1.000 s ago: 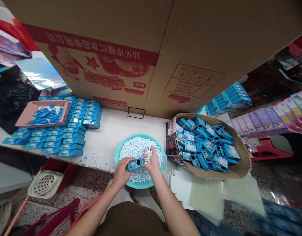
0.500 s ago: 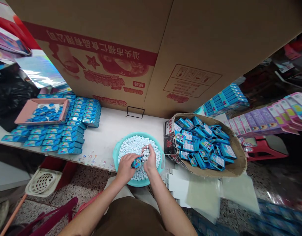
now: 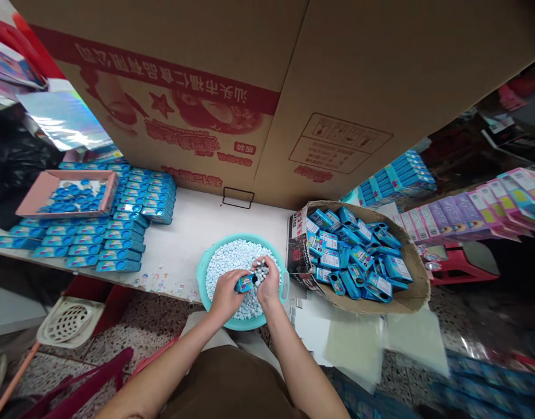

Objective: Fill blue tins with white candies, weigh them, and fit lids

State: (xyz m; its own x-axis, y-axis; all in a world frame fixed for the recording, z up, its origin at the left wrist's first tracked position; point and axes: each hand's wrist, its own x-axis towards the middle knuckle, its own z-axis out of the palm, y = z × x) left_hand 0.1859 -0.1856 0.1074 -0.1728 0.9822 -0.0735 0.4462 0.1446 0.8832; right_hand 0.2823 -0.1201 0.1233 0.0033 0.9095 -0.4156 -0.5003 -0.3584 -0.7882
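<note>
My left hand grips a small blue box with a dark round hole at its right end. Cupped beside that hole, my right hand holds a heap of small white pellets, its fingers curled around them. Both hands are over a turquoise basin filled with loose pale pellets that look like candies. The basin sits at the front edge of the white table, close to my lap.
A cardboard carton of blue boxes stands right of the basin. Left are stacked blue boxes and a pink tray of blue caps. A large cardboard box rises behind. A white plastic basket is low at left.
The blue box has turned so its hole faces my right palm, and the two hands are closer together. The whole view has shifted slightly left.
</note>
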